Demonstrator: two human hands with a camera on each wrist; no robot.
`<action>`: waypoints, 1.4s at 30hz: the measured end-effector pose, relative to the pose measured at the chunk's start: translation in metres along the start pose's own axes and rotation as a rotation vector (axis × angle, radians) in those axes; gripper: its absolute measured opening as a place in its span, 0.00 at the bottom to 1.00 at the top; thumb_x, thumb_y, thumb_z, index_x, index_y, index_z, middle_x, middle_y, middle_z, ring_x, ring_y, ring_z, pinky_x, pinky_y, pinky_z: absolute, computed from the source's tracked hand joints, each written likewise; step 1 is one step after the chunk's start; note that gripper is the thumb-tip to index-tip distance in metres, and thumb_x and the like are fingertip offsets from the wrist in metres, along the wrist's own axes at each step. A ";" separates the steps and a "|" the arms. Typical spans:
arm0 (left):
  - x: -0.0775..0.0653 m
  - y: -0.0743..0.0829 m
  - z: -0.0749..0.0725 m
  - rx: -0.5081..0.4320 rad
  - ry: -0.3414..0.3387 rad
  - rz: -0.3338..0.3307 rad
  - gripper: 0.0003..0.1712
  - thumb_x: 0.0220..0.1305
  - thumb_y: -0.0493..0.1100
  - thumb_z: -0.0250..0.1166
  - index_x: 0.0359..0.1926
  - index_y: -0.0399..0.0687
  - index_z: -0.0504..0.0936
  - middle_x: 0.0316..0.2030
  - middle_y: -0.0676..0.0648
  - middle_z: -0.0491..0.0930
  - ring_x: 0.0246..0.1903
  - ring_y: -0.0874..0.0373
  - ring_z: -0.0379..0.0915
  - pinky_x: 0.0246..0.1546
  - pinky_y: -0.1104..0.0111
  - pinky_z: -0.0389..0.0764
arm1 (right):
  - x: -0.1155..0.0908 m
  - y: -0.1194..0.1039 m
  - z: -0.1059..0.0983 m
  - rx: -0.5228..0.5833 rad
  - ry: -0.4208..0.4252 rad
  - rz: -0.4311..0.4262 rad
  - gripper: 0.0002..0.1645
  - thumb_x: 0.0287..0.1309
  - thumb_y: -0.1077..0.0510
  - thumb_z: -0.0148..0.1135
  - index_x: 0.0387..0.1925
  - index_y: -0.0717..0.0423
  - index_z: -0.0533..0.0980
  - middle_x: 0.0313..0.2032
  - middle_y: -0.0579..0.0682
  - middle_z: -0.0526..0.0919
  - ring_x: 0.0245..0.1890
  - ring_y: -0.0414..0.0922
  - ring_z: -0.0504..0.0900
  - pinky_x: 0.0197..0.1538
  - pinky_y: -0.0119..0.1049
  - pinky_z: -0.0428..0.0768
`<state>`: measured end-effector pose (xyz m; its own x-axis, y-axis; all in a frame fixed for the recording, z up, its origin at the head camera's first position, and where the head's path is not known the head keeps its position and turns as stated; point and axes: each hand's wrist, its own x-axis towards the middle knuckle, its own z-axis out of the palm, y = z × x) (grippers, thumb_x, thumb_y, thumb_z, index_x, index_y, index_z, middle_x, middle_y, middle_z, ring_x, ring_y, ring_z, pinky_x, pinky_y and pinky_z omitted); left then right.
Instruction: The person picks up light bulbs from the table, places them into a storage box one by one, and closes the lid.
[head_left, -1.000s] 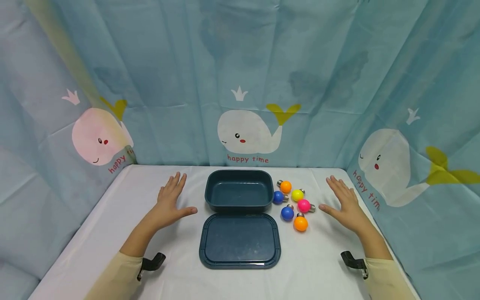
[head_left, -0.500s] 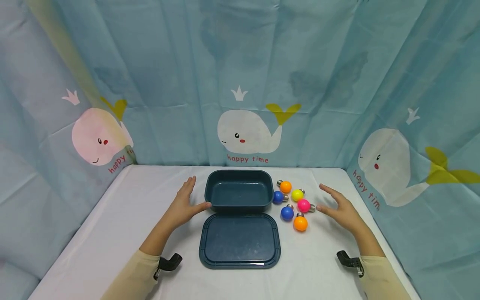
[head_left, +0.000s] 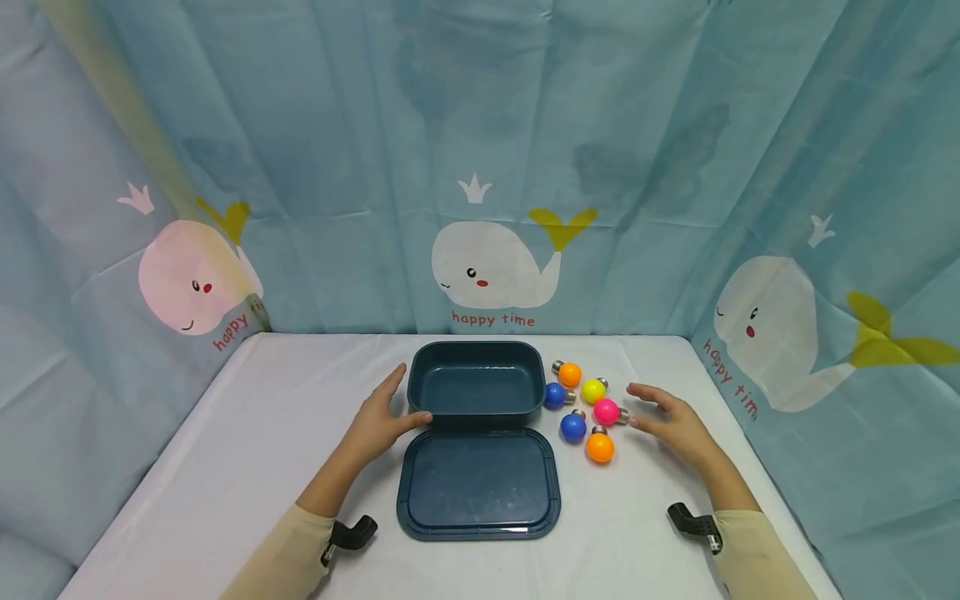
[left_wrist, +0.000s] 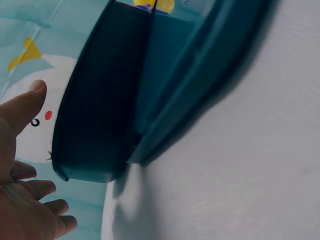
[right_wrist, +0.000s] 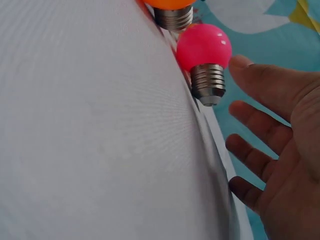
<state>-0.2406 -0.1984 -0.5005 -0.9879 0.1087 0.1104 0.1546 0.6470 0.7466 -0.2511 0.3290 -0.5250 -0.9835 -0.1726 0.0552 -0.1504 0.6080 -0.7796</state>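
A dark teal rectangular box [head_left: 477, 379] stands open at the back middle of the table, and its matching flat lid [head_left: 478, 483] lies in front of it. My left hand [head_left: 378, 422] is at the box's left end, thumb and fingers spread and holding nothing. Whether the thumb touches the box's front corner I cannot tell. On the right, my right hand [head_left: 675, 423] hovers beside a pink light bulb [right_wrist: 204, 46], its fingers loosely bent and nothing in its grasp. The thumb is close to the bulb's metal screw base [right_wrist: 208, 82].
Left of the pink bulb lie two blue bulbs [head_left: 573, 427], a yellow bulb [head_left: 593, 390] and two orange bulbs [head_left: 600, 448]. White cloth covers the table [head_left: 607, 542]. A blue whale-print curtain [head_left: 360, 167] hangs behind and at both sides.
My left hand has moved right, up to the box's left end. My right hand has shifted slightly left and lower toward the pink bulb, its fingers drawing closer together. Box, lid and bulbs stay put.
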 end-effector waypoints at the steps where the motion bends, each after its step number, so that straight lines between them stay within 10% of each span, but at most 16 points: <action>1: 0.000 -0.001 0.002 -0.007 0.004 -0.001 0.65 0.56 0.64 0.76 0.82 0.48 0.49 0.81 0.40 0.50 0.78 0.37 0.47 0.72 0.37 0.60 | 0.000 0.001 0.001 0.002 -0.004 0.011 0.40 0.63 0.50 0.72 0.73 0.52 0.68 0.70 0.56 0.73 0.74 0.62 0.62 0.75 0.69 0.55; 42: -0.001 -0.012 0.008 -0.030 0.007 0.027 0.57 0.60 0.62 0.74 0.80 0.46 0.57 0.78 0.42 0.57 0.77 0.40 0.53 0.73 0.41 0.61 | 0.006 0.013 0.017 -0.046 0.048 0.066 0.22 0.58 0.51 0.76 0.54 0.49 0.84 0.57 0.53 0.84 0.67 0.60 0.70 0.72 0.68 0.60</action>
<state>-0.2411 -0.2000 -0.5145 -0.9835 0.1201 0.1355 0.1809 0.6207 0.7629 -0.2572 0.3230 -0.5451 -0.9949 -0.0945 0.0349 -0.0884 0.6518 -0.7532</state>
